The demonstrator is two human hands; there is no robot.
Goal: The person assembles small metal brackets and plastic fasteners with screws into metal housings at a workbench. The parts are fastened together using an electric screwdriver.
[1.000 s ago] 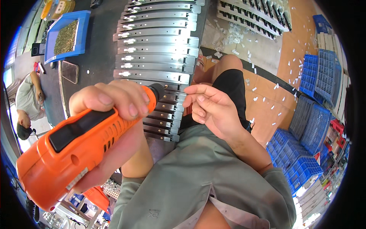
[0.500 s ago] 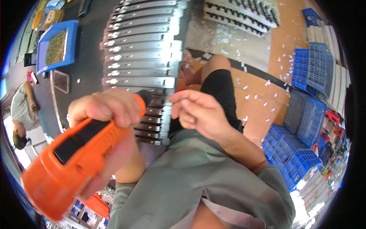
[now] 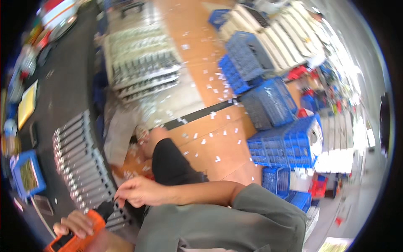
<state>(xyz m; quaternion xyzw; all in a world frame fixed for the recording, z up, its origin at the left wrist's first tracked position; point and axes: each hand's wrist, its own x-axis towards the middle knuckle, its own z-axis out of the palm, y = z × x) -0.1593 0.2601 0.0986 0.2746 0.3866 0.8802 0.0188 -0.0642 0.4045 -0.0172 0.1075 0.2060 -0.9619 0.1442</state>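
Drill [image 3: 96, 221] in the left hand [image 3: 77, 223], beside a row of strips [image 3: 84, 166] on a dark table

The table [image 3: 67, 90] runs up the left side, its black top bare over a long stretch. The metal strips lie side by side near its right edge, bright small parts at their left ends. On the other side of them sits a blue bin [image 3: 40, 178] of small greenish-brown pieces, with a flat dark device [image 3: 43, 205] just beside it. Farther up lies a yellow pad [image 3: 27, 105], and clutter crowds the far corner, too blurred to name.

The left hand is wrapped around the orange drill at the lower edge; its dark nose points toward the near end of the row, though contact cannot be made out. The right hand [image 3: 140, 192] is by the strips' right ends, fingers bent and thumb close to them; whether it pinches anything, I cannot tell.

The floor [image 3: 231, 157] is orange-brown, crossed by a dark band [image 3: 201, 115] and littered with white scraps [image 3: 217, 158]. A stack of pale trays [image 3: 145, 63] stands beyond the person's knee. To the right are blue crates [image 3: 283, 145], with white slatted stacks [image 3: 281, 35] behind and red items among them.
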